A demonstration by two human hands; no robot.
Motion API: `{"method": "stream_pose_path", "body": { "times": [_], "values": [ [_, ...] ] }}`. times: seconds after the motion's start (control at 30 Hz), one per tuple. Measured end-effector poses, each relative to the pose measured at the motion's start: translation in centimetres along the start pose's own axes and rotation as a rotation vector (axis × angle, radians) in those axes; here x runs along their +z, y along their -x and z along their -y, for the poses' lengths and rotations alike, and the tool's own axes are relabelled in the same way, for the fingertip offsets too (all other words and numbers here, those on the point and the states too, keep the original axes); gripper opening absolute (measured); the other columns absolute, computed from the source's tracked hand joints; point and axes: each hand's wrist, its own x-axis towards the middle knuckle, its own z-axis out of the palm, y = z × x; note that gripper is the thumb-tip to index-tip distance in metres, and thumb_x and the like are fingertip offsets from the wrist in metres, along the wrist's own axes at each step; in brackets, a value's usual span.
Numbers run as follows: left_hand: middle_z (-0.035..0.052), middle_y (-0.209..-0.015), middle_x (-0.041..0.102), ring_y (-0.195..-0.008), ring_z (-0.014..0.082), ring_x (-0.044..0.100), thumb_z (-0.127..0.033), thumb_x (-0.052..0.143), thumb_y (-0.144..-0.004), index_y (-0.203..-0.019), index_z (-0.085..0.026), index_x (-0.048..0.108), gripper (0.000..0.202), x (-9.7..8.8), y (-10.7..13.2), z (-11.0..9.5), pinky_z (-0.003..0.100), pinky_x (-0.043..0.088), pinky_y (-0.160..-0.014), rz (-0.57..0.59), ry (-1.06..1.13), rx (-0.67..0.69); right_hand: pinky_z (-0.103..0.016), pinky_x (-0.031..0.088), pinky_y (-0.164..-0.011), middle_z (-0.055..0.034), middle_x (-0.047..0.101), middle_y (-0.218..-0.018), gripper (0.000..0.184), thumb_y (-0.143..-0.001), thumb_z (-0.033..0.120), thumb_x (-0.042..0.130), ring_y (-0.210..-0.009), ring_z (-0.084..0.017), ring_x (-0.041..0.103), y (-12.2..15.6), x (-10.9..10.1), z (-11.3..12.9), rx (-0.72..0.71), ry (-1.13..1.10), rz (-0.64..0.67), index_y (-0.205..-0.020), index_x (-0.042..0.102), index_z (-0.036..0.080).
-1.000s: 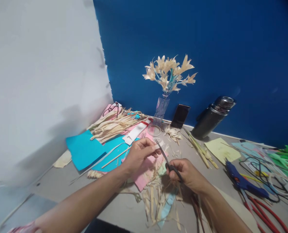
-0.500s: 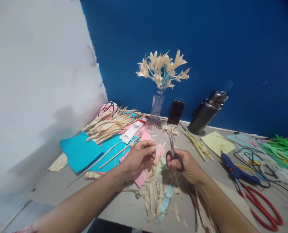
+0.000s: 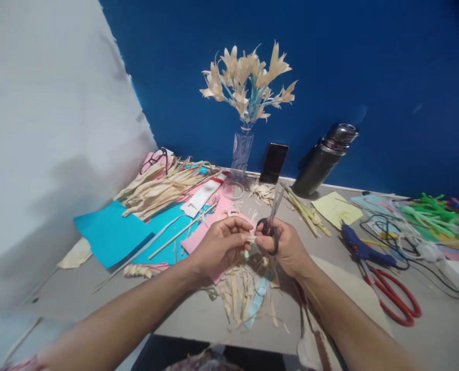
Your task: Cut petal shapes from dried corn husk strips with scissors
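Observation:
My left hand (image 3: pixel 224 242) pinches a small pale piece of husk (image 3: pixel 251 238) between thumb and fingertips. The tips of my right hand (image 3: pixel 285 247) meet the same piece from the other side. Black-handled scissors (image 3: pixel 267 226) stay hooked on my right hand's fingers, blades pointing up and away from the piece. Below both hands lie loose husk strips (image 3: pixel 237 293) and a light blue paper strip (image 3: pixel 258 304). Pink paper (image 3: pixel 198 234) lies beneath and beside my left hand.
A clear bottle (image 3: pixel 242 154) holds husk flowers (image 3: pixel 248 77) at the back, beside a phone (image 3: pixel 275 162) and a dark flask (image 3: pixel 324 159). Dried husks (image 3: pixel 167 180) and blue paper (image 3: pixel 113 232) are at left. A blue glue gun (image 3: pixel 364 250) and red-handled scissors (image 3: pixel 397 299) lie at right.
My right hand has come in to meet my left at the small piece, and the scissors tilt more to the right. The whole view has shifted slightly downward.

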Motion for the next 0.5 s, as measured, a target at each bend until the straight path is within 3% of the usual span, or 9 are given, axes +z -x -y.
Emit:
{"method": "stream_pose_path", "body": {
  "times": [0.1, 0.33, 0.5],
  "values": [
    [0.0040, -0.068, 0.062, -0.059, 0.0105, 0.059, -0.028, 0.073, -0.073, -0.081, -0.013, 0.062, 0.020, -0.2, -0.1, 0.1, 0.018, 0.040, -0.052, 0.072, 0.095, -0.095, -0.022, 0.039, -0.057, 0.0020, 0.059, -0.070, 0.033, -0.062, 0.031, 0.081, -0.060, -0.011, 0.050, 0.0, 0.0, 0.0, -0.010, 0.009, -0.004, -0.084, 0.061, 0.016],
    [0.0024, -0.062, 0.059, -0.051, 0.0072, 0.054, -0.019, 0.073, -0.074, -0.071, -0.013, 0.056, 0.018, -0.4, -0.6, 1.0, 0.017, 0.039, -0.050, 0.065, 0.106, -0.138, -0.021, 0.039, -0.056, 0.0023, 0.059, -0.070, 0.033, -0.062, 0.031, 0.080, -0.060, -0.010, 0.049, 0.1, 0.2, 0.0, -0.024, 0.019, -0.010, -0.084, 0.060, 0.015],
    [0.0032, -0.063, 0.060, -0.050, 0.0073, 0.054, -0.020, 0.073, -0.074, -0.070, -0.013, 0.055, 0.020, -0.7, -0.7, 0.4, 0.017, 0.040, -0.051, 0.071, 0.130, -0.148, -0.021, 0.038, -0.054, 0.0027, 0.056, -0.067, 0.029, -0.065, 0.030, 0.079, -0.058, -0.009, 0.047, 0.1, 0.2, 0.0, -0.034, 0.041, -0.035, -0.083, 0.062, 0.015]
  ]
}}
